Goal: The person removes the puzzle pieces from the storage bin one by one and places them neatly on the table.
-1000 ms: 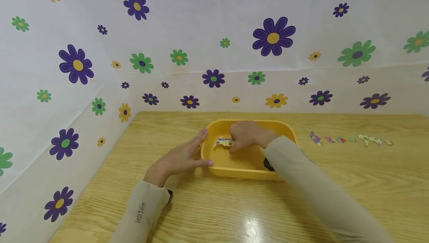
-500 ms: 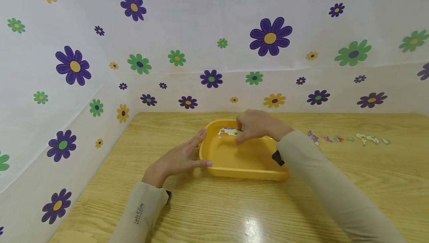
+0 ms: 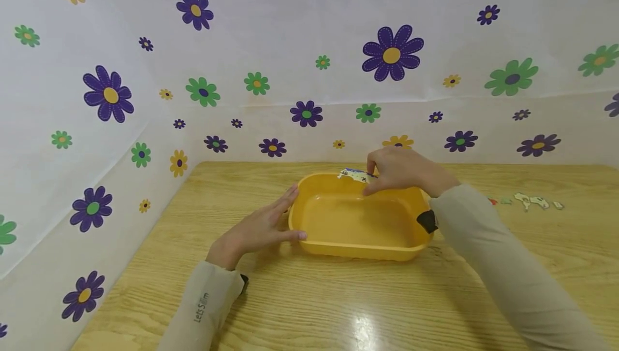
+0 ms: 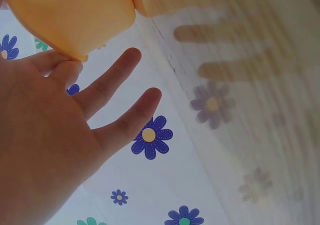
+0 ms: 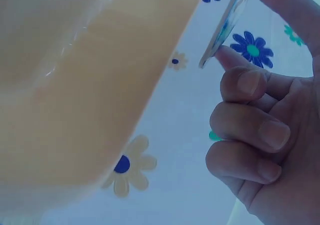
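Observation:
In the head view a yellow plastic tub (image 3: 358, 250) stands on the wooden table, with nothing seen inside. At its left end my left hand (image 3: 256, 230) holds the rim, thumb at the near corner and fingers along the far side. Two of that hand's fingers (image 4: 131, 120) stick out straight, off the tub, in the left wrist view. Above the tub's back rim my right hand (image 3: 401, 171) pinches a flat, irregular puzzle piece (image 3: 354, 174), cream with a blue edge. Edge-on in the right wrist view, the piece sits between thumb and index finger; the other fingers (image 5: 250, 127) are curled.
Small printed pieces (image 3: 539, 202) lie in a row on the table (image 3: 300, 308) to the right of the tub, partly hidden by my right forearm. A flower-printed white sheet (image 3: 232, 34) rises along the table's back and left edges.
My right hand has lifted the puzzle piece out of the tub, moving up and to the right. My left hand stays at the tub's left end.

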Tool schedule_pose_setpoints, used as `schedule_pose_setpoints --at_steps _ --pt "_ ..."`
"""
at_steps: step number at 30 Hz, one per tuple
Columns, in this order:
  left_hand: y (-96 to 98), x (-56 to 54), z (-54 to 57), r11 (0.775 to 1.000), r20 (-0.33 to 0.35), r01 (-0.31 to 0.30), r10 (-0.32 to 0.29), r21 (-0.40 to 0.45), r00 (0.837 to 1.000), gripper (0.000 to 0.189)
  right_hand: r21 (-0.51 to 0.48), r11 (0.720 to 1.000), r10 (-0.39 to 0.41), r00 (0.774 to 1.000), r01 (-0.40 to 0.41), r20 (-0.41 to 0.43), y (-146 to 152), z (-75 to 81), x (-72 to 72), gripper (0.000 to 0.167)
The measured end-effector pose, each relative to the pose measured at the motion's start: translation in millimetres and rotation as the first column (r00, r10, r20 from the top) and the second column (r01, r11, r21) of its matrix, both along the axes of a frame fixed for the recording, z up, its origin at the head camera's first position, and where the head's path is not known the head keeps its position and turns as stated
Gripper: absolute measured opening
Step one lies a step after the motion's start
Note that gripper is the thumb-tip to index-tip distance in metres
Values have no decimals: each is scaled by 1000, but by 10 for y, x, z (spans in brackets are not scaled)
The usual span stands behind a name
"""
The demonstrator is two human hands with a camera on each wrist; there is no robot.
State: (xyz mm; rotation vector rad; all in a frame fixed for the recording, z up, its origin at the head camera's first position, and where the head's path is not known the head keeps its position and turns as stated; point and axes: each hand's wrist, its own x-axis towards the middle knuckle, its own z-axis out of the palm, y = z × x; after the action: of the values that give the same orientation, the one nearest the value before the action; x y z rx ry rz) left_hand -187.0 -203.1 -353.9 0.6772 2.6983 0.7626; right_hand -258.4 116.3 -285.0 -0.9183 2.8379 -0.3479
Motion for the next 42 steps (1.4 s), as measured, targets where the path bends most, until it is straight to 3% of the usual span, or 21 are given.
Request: schedule_pose_setpoints --at_steps 14,42 --pt "2 6 5 1000 21 -7 7 7 1000 104 -30 999 -25 999 24 -32 415 79 51 42" --pt "4 5 -1 1000 9 4 -4 -6 1000 106 2 984 -179 981 180 -74 1378 -16 197 51"
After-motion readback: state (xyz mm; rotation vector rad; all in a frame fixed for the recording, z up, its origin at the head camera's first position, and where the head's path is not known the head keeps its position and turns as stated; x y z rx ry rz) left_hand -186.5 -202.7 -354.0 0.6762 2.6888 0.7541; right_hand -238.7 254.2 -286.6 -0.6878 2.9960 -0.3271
